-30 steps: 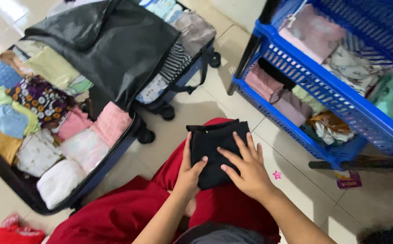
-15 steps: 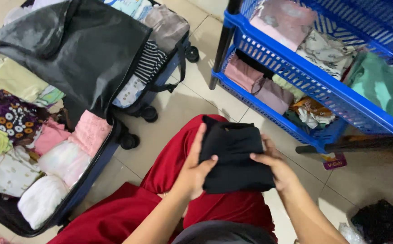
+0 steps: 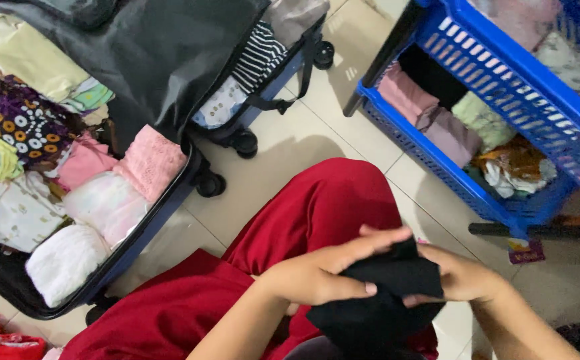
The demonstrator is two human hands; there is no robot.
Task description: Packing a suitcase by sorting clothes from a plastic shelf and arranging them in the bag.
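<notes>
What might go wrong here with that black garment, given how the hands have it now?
1. The black garment is bunched between the left hand and right hand, with a part hanging below; its fold may come undone.
2. The open suitcase looks packed tight with rolled clothes, so fitting another piece in may disturb them.

from my remote seat i count two hands, the left hand (image 3: 316,277) and the right hand (image 3: 460,277), both closed on one black folded garment (image 3: 386,293). one open suitcase (image 3: 103,287) lies on the floor, with one black divider flap (image 3: 163,60) over it. i make out three suitcase wheels (image 3: 244,142), and in the near half four pink or white folded bundles (image 3: 106,207). one blue rack (image 3: 503,80) shows two tiers. the lower tier holds two mauve folded pieces (image 3: 430,117). one small purple packet (image 3: 526,251) lies on the tiles.
</notes>
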